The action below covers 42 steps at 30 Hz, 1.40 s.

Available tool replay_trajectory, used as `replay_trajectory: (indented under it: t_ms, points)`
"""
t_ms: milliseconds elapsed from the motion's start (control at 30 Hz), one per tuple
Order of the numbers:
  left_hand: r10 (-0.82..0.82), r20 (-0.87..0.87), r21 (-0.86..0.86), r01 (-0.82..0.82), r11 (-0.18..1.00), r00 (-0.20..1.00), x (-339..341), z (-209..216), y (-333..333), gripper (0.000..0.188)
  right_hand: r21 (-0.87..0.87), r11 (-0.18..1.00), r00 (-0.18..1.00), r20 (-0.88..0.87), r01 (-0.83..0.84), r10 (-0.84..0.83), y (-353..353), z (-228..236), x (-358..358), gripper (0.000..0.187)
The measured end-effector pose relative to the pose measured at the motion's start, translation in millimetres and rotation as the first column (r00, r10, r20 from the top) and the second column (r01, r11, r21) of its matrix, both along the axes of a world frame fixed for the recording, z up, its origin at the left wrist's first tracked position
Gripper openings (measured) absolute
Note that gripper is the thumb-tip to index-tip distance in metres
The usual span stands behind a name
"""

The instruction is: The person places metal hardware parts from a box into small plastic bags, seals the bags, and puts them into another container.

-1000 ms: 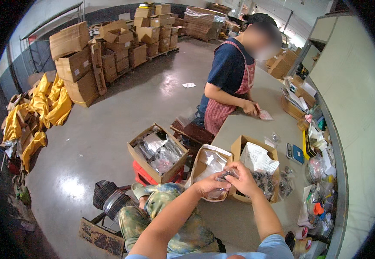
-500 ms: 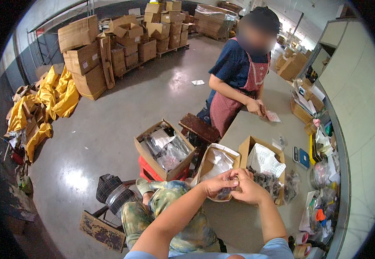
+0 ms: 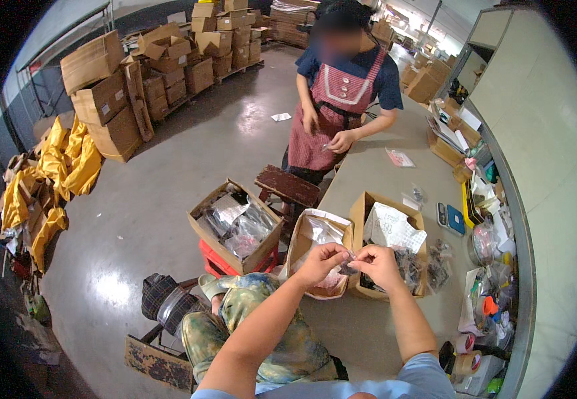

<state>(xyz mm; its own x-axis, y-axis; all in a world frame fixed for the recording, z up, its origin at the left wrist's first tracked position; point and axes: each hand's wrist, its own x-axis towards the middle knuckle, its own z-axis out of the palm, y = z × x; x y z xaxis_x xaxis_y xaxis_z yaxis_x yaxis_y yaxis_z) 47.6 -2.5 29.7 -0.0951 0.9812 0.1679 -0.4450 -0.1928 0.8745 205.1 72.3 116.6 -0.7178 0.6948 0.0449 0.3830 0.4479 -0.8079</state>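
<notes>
Nearly closed hands (image 3: 323, 262) (image 3: 378, 263), pinching clear plastic (image 3: 350, 255)

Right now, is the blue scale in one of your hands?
No, the blue scale lies on the table, while the left hand and right hand pinch a small see-through item between them.

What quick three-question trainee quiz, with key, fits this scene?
1. Which is directly under the open brown cardboard box holding clear plastic bags, left of the grey table: A, yellow sheeting; B, red plastic support; C, dark wooden bench?
2. True or false: the bare left hand and bare right hand meet at a small plastic item.
3. Fill in: the red-checked fabric apron is worn over a short-sleeved ____ shirt.

Key: 1 B; 2 true; 3 dark blue.
</notes>
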Motion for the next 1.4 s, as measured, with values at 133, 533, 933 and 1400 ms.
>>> replay_trajectory:
  t_ms: [133, 533, 933, 1400]
  points:
    - [0.106, -0.096, 0.024, -0.104, 0.994, 0.99, 4, -3, 1, 0.013, -0.045, 0.998, 0.999, 0.011, 0.037, -0.037, -2, -8, 1, 0.018]
    - [0.134, -0.208, -0.077, -0.153, 0.985, 0.969, 9, 9, -6, 0.009, 0.049, 0.99, 0.987, -0.093, -0.13, 0.134, -3, -22, 6, 0.011]
    - [0.205, -0.09, -0.108, -0.214, 0.971, 0.975, 4, -9, 5, 0.015, 0.059, 0.993, 0.992, -0.081, 0.102, -0.097, 1, -5, 47, 0.015]
    - [-0.094, -0.994, -0.113, -0.474, 0.873, 0.063, 4, -48, 21, 0.035, 0.36, 0.61, 0.708, -0.395, 0.706, -0.586, 86, -6, 146, 0.015]
